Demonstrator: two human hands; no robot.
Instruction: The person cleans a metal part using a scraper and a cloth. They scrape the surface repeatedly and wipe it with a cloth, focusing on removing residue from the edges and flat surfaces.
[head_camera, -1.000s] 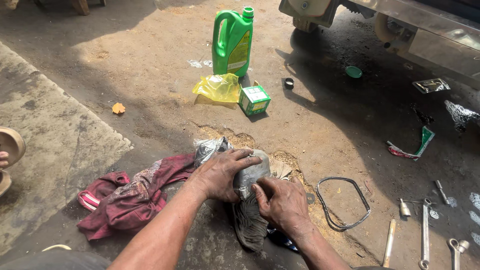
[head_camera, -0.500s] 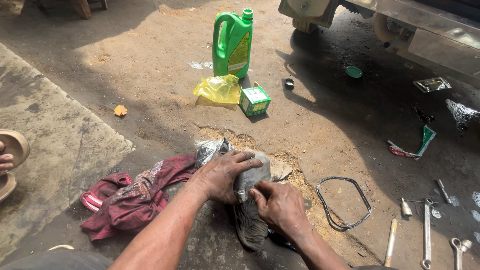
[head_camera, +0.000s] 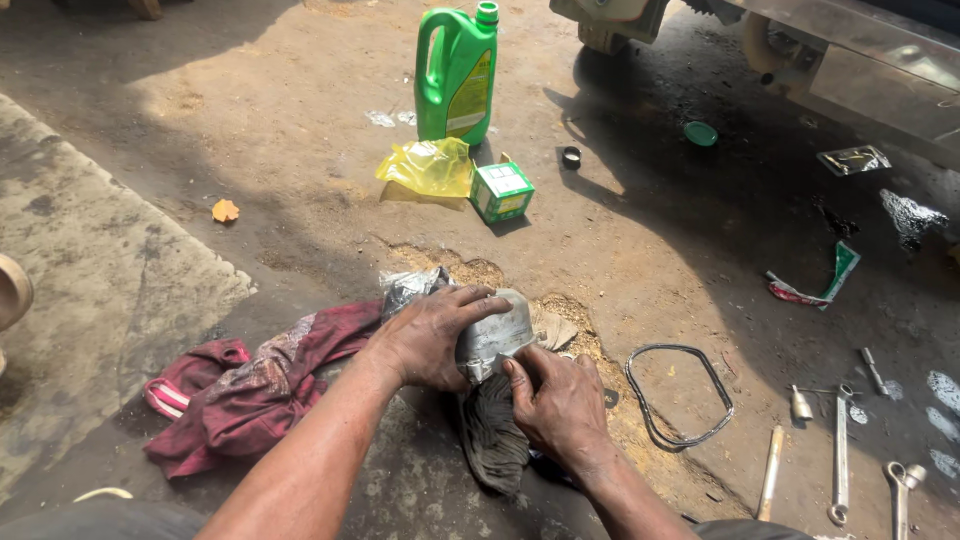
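My left hand (head_camera: 432, 335) is clamped over a grey metal part (head_camera: 497, 335) held low above the dirty ground. My right hand (head_camera: 560, 400) grips the same part from the near side, with a dark greasy rag (head_camera: 493, 440) bunched beneath it. A crumpled clear plastic wrap (head_camera: 405, 288) lies just behind my left hand. A maroon cloth (head_camera: 255, 385) is spread on the ground to the left of my forearm.
A green oil jug (head_camera: 455, 75), a yellow plastic bag (head_camera: 428, 168) and a small green box (head_camera: 502, 190) stand farther off. A black rubber gasket (head_camera: 680, 393) lies to the right, with spanners (head_camera: 838, 450) and small tools beyond. A vehicle's underside (head_camera: 850, 50) fills the top right.
Both hands stay on the metal part; the right fingers have shifted slightly along its near edge. The view has drifted a little.
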